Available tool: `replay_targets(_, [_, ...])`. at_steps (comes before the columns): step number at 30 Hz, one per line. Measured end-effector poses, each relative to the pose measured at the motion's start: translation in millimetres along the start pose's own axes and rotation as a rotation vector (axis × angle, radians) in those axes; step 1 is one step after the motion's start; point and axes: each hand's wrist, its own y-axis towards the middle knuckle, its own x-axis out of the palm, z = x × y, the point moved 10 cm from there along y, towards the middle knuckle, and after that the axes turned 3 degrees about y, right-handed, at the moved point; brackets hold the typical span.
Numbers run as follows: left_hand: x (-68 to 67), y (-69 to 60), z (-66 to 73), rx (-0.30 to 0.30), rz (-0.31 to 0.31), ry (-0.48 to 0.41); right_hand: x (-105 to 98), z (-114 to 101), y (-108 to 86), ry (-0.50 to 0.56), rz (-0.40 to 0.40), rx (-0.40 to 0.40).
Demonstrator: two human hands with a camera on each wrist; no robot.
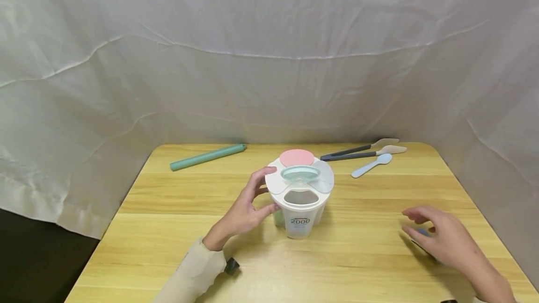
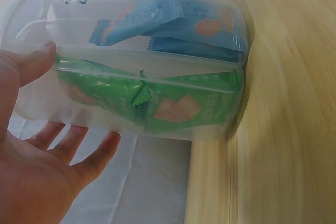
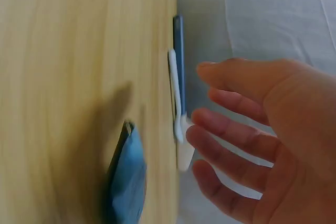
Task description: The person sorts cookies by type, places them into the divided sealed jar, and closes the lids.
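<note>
A clear divided storage canister [image 1: 299,221] stands upright at the table's middle. Its white lid [image 1: 275,183] has a pink flap at the back and a pale green flap [image 1: 301,173] raised above a front opening. My left hand [image 1: 242,212] grips the canister's left side, thumb in front and fingers behind. Through its wall, the left wrist view shows blue snack packets [image 2: 194,27] and green snack packets [image 2: 184,100] in separate compartments. My right hand [image 1: 448,237], fingers loosely bent and holding nothing, hovers over a blue packet [image 3: 128,177] on the table, partly hidden in the head view.
Behind the canister at right lie dark-handled tongs [image 1: 358,154] with pale tips and a light blue spoon [image 1: 372,165]. A green stick-like tube [image 1: 208,156] lies at the back left. Grey-white cloth [image 1: 269,92] hangs behind the wooden table [image 1: 362,265].
</note>
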Motion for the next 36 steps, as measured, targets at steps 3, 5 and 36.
replay_targets(3, [0.2,0.0,-0.5,-0.001,0.0,0.001,-1,16,-7.2,-0.004,-0.055,0.074])
replay_targets(5, [0.3,0.0,-0.5,0.002,0.0,0.003,-1,24,-10.8,-0.024,-0.099,0.11])
replay_targets(36, [0.5,0.0,-0.3,-0.002,-0.001,-0.001,16,25,-1.2,-0.027,-0.179,0.1])
